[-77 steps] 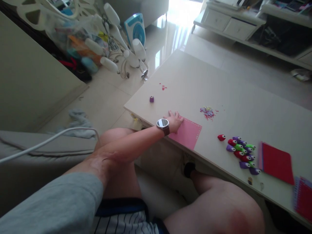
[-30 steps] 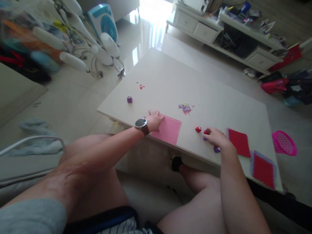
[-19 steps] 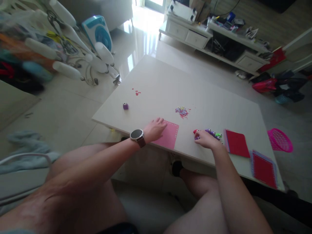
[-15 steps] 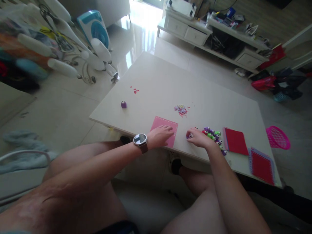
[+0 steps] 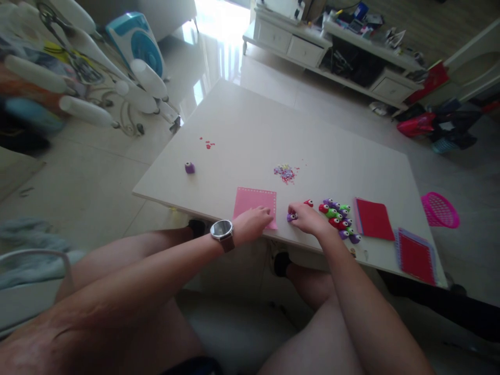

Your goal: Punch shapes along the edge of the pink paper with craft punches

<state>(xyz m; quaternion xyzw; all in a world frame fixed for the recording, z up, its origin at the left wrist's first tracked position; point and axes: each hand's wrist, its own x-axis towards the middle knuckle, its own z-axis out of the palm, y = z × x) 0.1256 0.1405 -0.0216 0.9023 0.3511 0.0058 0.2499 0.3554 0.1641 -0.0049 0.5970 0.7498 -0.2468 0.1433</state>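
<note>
While the person's left hand [image 5: 253, 223] lies palm-down on the near edge of the pink sheet [image 5: 253, 202], fingers stretched flat and not curled round anything, the right hand [image 5: 310, 220] is pinched shut on a tiny purple punch [image 5: 291, 217]. That punch sits just off the sheet's right corner, down at tabletop level. Can't really tell if it's resting on the surface or lifted a hair.

The sheet is a thin matte square, card or craft foam by the look of it, with a row of tiny holes along its far edge. It lies right at the front edge of the table [image 5: 250, 114], which is a smooth, pale, slightly glossy slab.

Just right of the right hand there's a bunch of punches [image 5: 339, 219]. They're rounded shiny plastic blobs in red, green and purple, each with a white eye dot, and they're packed touching each other. One red punch [image 5: 308, 203] sits a bit apart, just behind the knuckles. Next to the bunch is a flat red sheet [image 5: 373, 219], and further right a red stack [image 5: 416, 255] with purple edges showing.

Behind the pink sheet is a loose confetti pile [image 5: 285, 172]. Well off to the left sits a stubby lone purple cube [image 5: 189, 167]. The left wrist has a round metal watch [image 5: 222, 229] on a brown strap.
</note>
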